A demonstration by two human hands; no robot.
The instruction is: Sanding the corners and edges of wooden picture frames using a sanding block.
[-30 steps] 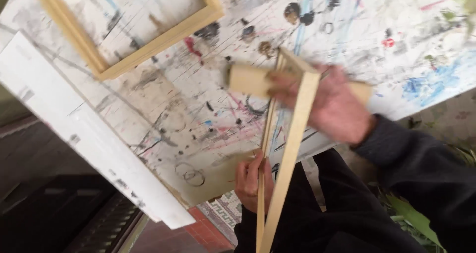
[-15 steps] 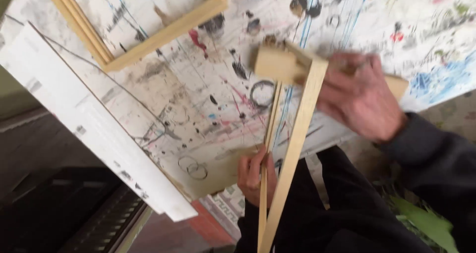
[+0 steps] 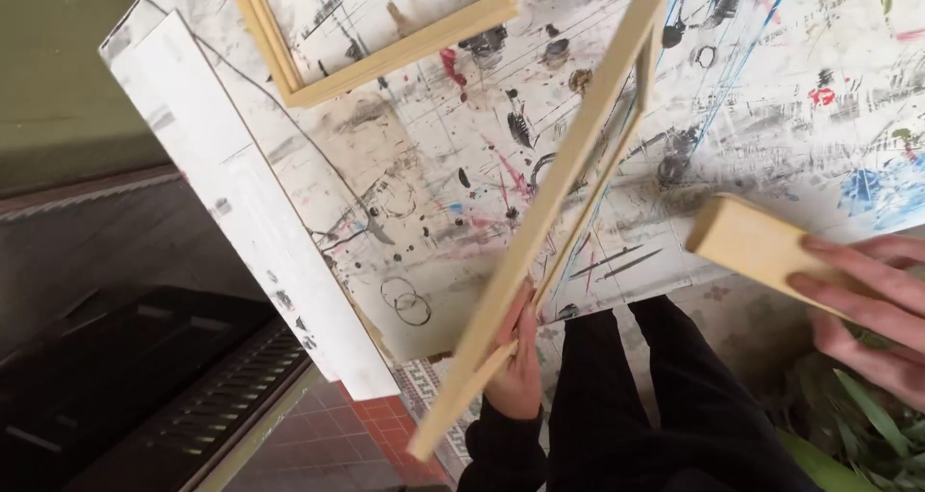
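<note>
Above the paint-spattered white worktable (image 3: pixel 405 212), we hold a pale wooden rectangular frame (image 3: pixel 564 188) edge-on and tilted; our left hand (image 3: pixel 515 372) pinches its lower rail, fingers closed around it. Our right hand (image 3: pixel 872 304) grips a pale wooden block (image 3: pixel 756 246), fingers pressed along its face, well apart from the frame. We judge a steady frame and a squarely presented block essential. A second wooden frame (image 3: pixel 385 53) lies flat on the table.
</note>
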